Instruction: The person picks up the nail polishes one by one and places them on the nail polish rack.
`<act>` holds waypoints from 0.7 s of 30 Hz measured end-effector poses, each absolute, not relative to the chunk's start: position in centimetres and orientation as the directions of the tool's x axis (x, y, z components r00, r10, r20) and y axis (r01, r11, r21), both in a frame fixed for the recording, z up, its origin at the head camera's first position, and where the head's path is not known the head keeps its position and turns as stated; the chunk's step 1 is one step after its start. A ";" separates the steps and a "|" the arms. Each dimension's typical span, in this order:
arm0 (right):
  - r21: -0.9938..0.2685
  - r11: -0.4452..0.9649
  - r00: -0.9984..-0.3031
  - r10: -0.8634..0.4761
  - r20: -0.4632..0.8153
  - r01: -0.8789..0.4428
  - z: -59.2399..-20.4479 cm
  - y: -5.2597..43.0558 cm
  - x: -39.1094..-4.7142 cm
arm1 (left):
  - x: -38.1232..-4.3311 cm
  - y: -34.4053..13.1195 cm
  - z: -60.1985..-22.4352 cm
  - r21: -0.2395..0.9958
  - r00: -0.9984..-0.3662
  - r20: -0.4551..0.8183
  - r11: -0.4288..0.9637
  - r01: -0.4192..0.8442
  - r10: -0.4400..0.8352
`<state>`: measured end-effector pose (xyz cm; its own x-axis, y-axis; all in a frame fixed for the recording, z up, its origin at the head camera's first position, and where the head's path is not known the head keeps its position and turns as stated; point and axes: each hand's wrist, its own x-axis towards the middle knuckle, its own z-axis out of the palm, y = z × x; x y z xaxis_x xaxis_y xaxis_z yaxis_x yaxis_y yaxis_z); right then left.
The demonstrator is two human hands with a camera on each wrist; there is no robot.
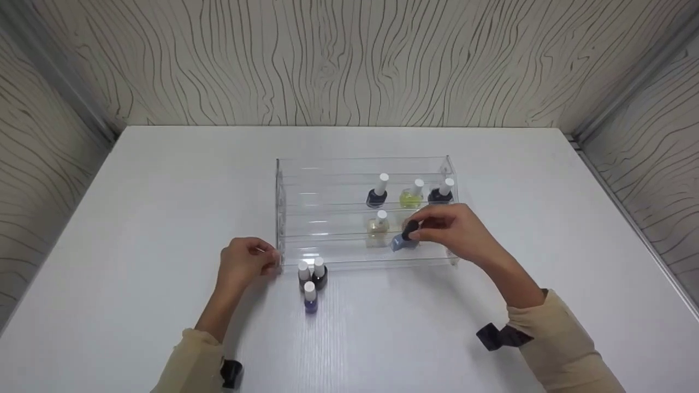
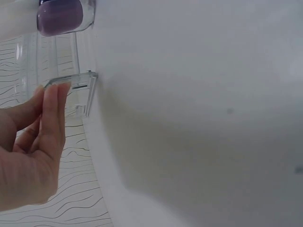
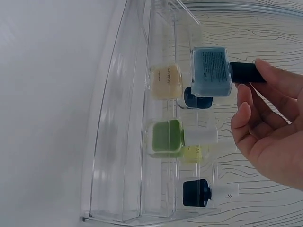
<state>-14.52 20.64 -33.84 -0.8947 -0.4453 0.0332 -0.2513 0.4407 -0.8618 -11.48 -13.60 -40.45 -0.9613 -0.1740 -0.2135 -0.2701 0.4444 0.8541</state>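
My right hand (image 1: 461, 232) pinches the black cap of a blue nail polish bottle (image 3: 211, 71), held tilted above the lower front part of a clear stepped acrylic rack (image 1: 327, 250). At the rack's front left corner, my left hand (image 1: 246, 261) grips the edge of the side panel between thumb and fingers. A beige polish bottle (image 1: 377, 226) stands on a middle step. Beside it is a green polish bottle (image 3: 166, 137), which the right hand hides in the head view. Higher up stand a dark bottle (image 1: 377, 196), a yellow one (image 1: 411, 197) and another dark one (image 1: 440, 195).
In front of the rack's left end, two dark white-capped bottles (image 1: 319, 275) and a purple one (image 1: 311, 303) stand close together on the white table (image 1: 382, 338). A wood-patterned wall (image 1: 338, 65) rises behind the table, with more panels at both sides.
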 end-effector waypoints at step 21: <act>-0.824 0.523 -0.932 -0.362 0.017 -0.218 -32.6 24.6 -15.3 | -11.4 -13.6 -40.4 0.844 -0.966 -0.195 0.472 -0.254 -0.171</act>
<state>-15.26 24.64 -32.55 -0.9320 -0.3621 0.0169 -0.2182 0.5230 -0.8239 -11.38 -13.57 -40.40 -0.9657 -0.1710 -0.1952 -0.2542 0.4721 0.8441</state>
